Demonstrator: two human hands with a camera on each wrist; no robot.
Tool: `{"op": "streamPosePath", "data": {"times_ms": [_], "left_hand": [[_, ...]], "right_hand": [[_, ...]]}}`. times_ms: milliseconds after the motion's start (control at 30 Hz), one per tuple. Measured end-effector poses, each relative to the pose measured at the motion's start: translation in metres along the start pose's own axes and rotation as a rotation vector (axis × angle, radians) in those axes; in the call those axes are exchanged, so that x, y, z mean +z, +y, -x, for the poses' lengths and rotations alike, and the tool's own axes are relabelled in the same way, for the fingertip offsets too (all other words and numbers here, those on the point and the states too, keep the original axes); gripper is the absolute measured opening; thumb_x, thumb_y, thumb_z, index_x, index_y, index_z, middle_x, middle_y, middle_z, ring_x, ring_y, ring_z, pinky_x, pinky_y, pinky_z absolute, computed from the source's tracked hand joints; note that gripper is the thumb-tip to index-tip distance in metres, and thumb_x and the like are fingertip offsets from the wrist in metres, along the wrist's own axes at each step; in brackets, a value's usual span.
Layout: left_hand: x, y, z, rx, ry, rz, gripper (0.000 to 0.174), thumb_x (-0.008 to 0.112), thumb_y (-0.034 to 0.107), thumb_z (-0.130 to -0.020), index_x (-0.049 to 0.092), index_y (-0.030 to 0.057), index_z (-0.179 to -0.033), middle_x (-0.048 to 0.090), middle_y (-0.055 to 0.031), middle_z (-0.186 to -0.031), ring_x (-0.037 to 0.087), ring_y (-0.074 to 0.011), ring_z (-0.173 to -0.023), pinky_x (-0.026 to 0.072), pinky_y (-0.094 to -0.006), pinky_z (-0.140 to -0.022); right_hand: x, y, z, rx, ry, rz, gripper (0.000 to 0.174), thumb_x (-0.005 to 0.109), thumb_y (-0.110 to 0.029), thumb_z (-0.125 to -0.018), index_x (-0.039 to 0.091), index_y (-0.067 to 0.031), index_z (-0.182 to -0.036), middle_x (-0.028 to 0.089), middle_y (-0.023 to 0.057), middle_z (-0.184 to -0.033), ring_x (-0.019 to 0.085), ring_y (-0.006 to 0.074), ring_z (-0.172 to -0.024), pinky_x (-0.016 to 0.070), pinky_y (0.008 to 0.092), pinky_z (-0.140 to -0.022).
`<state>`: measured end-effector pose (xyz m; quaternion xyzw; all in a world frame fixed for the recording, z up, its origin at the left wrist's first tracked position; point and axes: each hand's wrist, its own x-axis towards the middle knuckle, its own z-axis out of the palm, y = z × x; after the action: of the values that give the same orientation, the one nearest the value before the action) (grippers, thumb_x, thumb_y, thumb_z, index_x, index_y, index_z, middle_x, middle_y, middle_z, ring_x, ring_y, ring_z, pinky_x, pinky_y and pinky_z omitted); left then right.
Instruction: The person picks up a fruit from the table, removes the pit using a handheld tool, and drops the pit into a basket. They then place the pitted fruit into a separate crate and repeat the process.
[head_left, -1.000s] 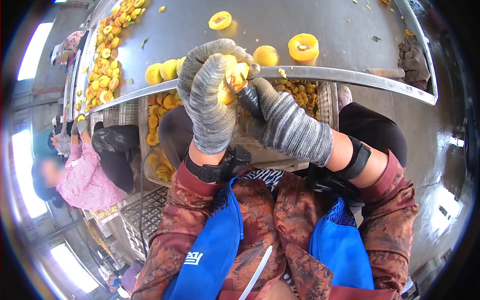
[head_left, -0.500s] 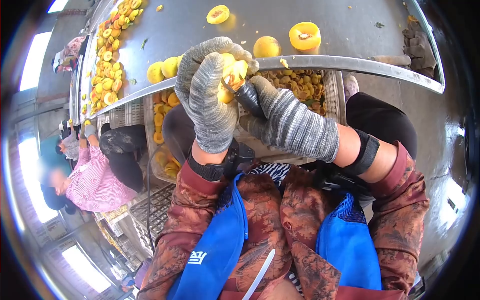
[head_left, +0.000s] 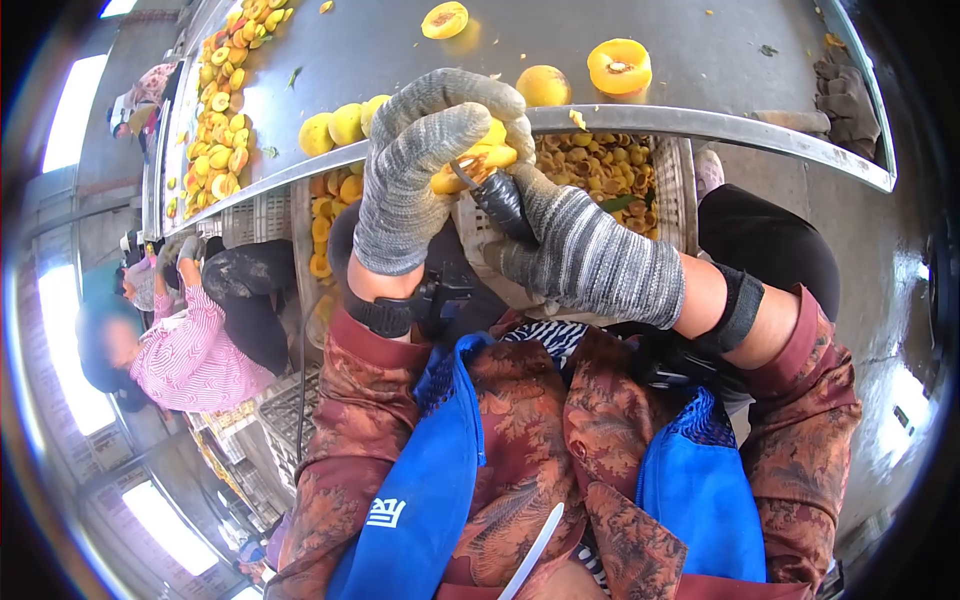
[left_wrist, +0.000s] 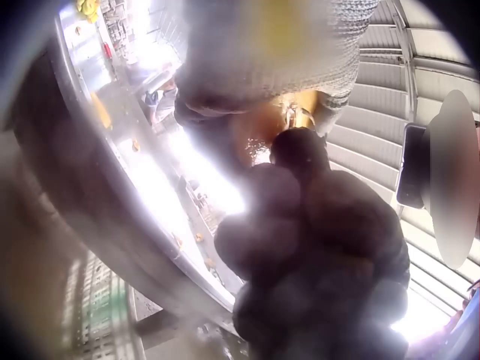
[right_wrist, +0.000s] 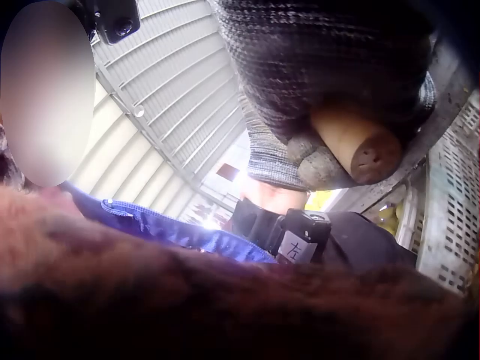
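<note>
In the head view my left hand (head_left: 405, 190), in a grey knit glove, holds a yellow peach half (head_left: 490, 158) with the fingers curled around its far side. My right hand (head_left: 600, 250), gloved likewise, grips a pitting knife by its black-wrapped handle (head_left: 506, 207). The thin metal end of the knife meets the peach flesh, and its tip is hidden there. Seen from the left wrist, the peach (left_wrist: 251, 135) sits beneath the left glove (left_wrist: 262, 67), above the dark right fingers. The wooden handle end (right_wrist: 356, 146) sticks out of the right glove (right_wrist: 322, 60) in the right wrist view.
A metal table (head_left: 690, 120) with a raised rim lies ahead, bearing whole peaches (head_left: 543, 87), cut halves (head_left: 620, 66) and a long pile of halves (head_left: 222, 120). Crates of fruit (head_left: 672, 190) stand under its edge. Another person (head_left: 205, 345) sits at the left.
My left hand has shifted slightly and its fingers have spread a little around the peach half, which has turned. The pitting knife remains at the flesh. The head view has moved slightly.
</note>
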<state>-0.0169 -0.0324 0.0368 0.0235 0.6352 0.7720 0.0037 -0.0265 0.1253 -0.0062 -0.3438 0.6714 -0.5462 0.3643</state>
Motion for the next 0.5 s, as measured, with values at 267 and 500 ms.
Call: {"op": "streamPosePath", "data": {"times_ms": [267,500], "left_hand": [[-0.004,0.025,-0.015,-0.218,-0.215,-0.315,0.031,0.062,0.025,-0.074,0.061,-0.0029,-0.088,0.062,-0.0128,-0.08,0.061,-0.0201,-0.073,0.0496,-0.0305,-0.068],[-0.003,0.027,-0.024,-0.215,-0.312,-0.352,0.033,0.061,0.027,-0.074,0.06,-0.0033,-0.088,0.061,-0.0135,-0.078,0.06,-0.0208,-0.071,0.0496,-0.03,-0.064]], "right_hand": [[-0.003,-0.014,0.006,0.087,-0.06,-0.418,0.042,0.059,-0.008,-0.081,0.043,0.0002,-0.119,0.054,0.001,-0.085,0.054,0.0107,-0.078,0.0467,0.0254,-0.071],[-0.023,-0.023,0.011,0.296,-0.347,-0.783,0.033,0.061,-0.012,-0.077,0.049,-0.0013,-0.106,0.056,0.0026,-0.078,0.053,0.0075,-0.063,0.0454,0.021,-0.058]]}}
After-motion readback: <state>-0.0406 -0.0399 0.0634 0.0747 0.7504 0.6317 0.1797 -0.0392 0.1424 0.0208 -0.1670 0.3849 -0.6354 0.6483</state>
